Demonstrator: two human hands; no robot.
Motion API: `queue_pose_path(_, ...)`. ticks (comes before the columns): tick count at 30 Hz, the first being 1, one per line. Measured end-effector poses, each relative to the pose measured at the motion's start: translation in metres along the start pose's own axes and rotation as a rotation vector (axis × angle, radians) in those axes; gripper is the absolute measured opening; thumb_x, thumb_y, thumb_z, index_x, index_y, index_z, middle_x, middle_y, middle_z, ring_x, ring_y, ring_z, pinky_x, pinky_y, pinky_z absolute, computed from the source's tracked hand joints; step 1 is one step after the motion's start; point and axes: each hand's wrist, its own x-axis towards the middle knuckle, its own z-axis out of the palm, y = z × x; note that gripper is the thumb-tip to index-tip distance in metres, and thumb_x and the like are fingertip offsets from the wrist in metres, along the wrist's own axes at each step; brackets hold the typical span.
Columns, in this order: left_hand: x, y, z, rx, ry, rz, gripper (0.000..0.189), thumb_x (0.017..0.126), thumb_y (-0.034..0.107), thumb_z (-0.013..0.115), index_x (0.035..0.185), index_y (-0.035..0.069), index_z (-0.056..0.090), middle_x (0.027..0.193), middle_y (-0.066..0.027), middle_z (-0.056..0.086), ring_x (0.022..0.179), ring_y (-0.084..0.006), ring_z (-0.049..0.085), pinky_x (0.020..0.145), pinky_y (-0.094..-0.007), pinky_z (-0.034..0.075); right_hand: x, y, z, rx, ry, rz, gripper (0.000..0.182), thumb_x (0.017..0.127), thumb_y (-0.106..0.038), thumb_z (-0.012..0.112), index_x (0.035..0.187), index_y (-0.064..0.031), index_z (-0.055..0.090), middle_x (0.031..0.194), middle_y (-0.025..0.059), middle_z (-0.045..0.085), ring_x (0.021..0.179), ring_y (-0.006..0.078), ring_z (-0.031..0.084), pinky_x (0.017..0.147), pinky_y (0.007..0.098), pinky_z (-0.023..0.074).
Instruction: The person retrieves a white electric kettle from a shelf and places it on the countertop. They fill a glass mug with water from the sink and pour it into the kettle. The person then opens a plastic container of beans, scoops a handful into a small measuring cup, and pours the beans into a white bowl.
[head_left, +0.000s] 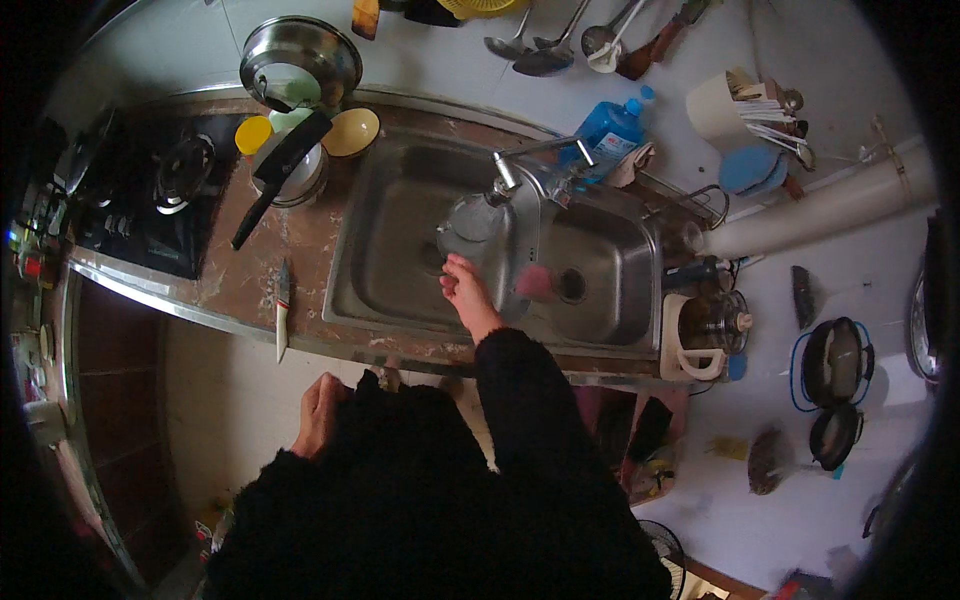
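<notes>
My right hand reaches over the double stainless steel sink, its fingers curled below a clear, round, glass-like thing. Whether the fingers grip that thing cannot be told. The chrome faucet is just above it. A blurred pink thing is at the divider between the basins, right of my hand. My left hand is curled near my body, in front of the counter edge, with nothing visible in it. Nearest to it on the counter, a knife with a white handle sticks out past the edge.
A black-handled thing lies across stacked bowls, beside a yellow bowl and a steel pot. The black stove is at left. A blue bottle stands behind the sink; a jug with a beige handle is at right.
</notes>
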Motion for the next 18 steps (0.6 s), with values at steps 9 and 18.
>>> queue_pose_path(9, 0.000, -0.039, -0.057, -0.012, 0.248, -0.009, 0.042, 0.098, 0.038, 0.035, 0.071, 0.007, 0.044, 0.067, 0.0026, 0.038, 0.061, -0.0079, 0.032, 0.054, -0.0241, 0.028, 0.104, 0.017, 0.046, 0.449, 0.249, 0.146, 0.024, 0.081, -0.018, 0.066, 0.100, -0.0201, 0.051, 0.090, -0.0018, 0.046, 0.088, 0.0181, 0.050, 0.070, 0.0342, 0.0443)
queue_pose_path(18, 0.005, -0.052, -0.027, -0.023, 0.274, -0.063, 0.040, 0.098, 0.038, 0.037, 0.073, 0.008, 0.044, 0.065, 0.0020, 0.038, 0.058, -0.0067, 0.032, 0.051, -0.0229, 0.026, 0.161, 0.054, 0.038, 0.411, 0.376, -0.045, 0.022, 0.091, -0.023, 0.056, 0.105, -0.0069, 0.051, 0.092, 0.0054, 0.052, 0.079, 0.0168, 0.054, 0.064, 0.0299, 0.0472)
